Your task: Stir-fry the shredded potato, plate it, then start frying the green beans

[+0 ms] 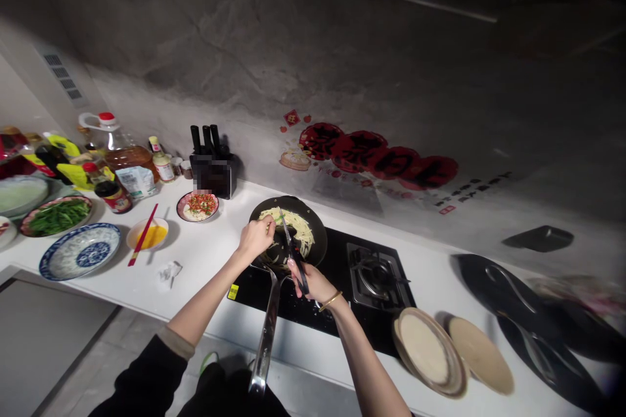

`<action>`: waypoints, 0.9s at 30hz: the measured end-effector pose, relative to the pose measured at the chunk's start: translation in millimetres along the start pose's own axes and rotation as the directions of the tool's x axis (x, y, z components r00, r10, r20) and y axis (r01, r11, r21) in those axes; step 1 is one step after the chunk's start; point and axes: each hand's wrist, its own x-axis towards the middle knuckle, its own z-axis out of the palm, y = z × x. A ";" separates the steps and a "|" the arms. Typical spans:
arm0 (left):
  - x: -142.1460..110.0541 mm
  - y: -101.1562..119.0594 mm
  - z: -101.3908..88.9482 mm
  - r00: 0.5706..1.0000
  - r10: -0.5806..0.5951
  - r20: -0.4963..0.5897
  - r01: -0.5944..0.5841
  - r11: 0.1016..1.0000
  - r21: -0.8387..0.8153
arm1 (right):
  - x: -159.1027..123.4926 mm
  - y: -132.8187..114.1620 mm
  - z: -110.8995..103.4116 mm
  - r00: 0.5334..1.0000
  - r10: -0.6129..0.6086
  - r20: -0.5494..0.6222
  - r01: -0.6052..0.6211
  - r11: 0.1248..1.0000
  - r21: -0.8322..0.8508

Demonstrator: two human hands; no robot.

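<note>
My right hand (313,281) grips black-handled scissors (292,251), their metal blades pointing up and away over the pan. Beside them, above the pan's left side, my left hand (257,236) is closed with fingertips pinched together. Whatever it pinches is too small to make out. Below both hands sits a dark wok (319,228) on the left part of the black gas hob, its long metal handle (264,352) reaching toward me. Pale thin shreds (300,225) with bits of green lie along its far and right sides.
Left of the wok are a bowl of yellow liquid (155,234) with red chopsticks across it, a plate of chopped red and white bits (198,208), a blue-patterned bowl (81,251), greens, bottles and a knife block (214,172). A bare burner (376,277) and round tan boards (482,355) are right.
</note>
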 end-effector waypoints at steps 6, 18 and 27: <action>1.6 -5.7 1.4 1.000 -0.016 0.027 0.017 0.999 -0.030 | -2.7 3.9 0.4 1.000 0.002 -0.012 -0.002 0.999 0.032; -1.1 -4.2 0.5 0.999 0.033 0.036 -0.032 0.999 -0.040 | -4.4 -0.9 0.9 1.000 -0.027 0.000 0.027 0.999 -0.028; 0.5 -8.0 1.3 0.999 0.045 0.022 -0.045 0.999 -0.026 | -9.8 -7.2 1.3 0.998 0.028 0.058 -0.026 0.999 -0.031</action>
